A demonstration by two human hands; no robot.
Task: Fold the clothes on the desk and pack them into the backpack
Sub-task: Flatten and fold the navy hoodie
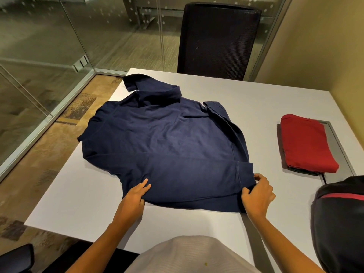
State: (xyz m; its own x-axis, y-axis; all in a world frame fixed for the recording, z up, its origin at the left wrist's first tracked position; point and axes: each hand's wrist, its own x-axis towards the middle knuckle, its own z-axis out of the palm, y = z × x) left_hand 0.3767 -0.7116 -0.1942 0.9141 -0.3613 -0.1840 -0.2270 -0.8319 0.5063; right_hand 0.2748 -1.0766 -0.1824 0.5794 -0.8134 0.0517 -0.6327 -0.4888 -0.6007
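Navy polo shirt [167, 138]: spread across the middle of the tabletop, collar at the far end, near edge just in front of the person; one sleeve is seen jutting out at the far left, and the right side is turned in over the body.
Left hand [136, 196]: set on the near left edge of the shirt, fingers laid on top and thumb tucked at the edge, so the cloth is gripped.
Right hand [258, 194]: closed on a small bunch of cloth at the near right corner.
Step in hand: judged to be the lifting of the near edge, to be carried toward the collar.
Doing it well: both corners are best raised together and kept level, with the cloth held taut between them so no crease is trapped; the bunch at the right corner should be smoothed out first, and the left side brought in to match the right.
Red garment [307, 142]: already folded, laid on a darker folded pile at the right, well apart from the shirt.
Backpack [338, 223]: dark with a red stripe, at the near right edge; whether it is open cannot be told.
Tabletop [82, 203]: white, with a grey inset panel under the pile.
Chair [218, 40]: dark, at the far side.
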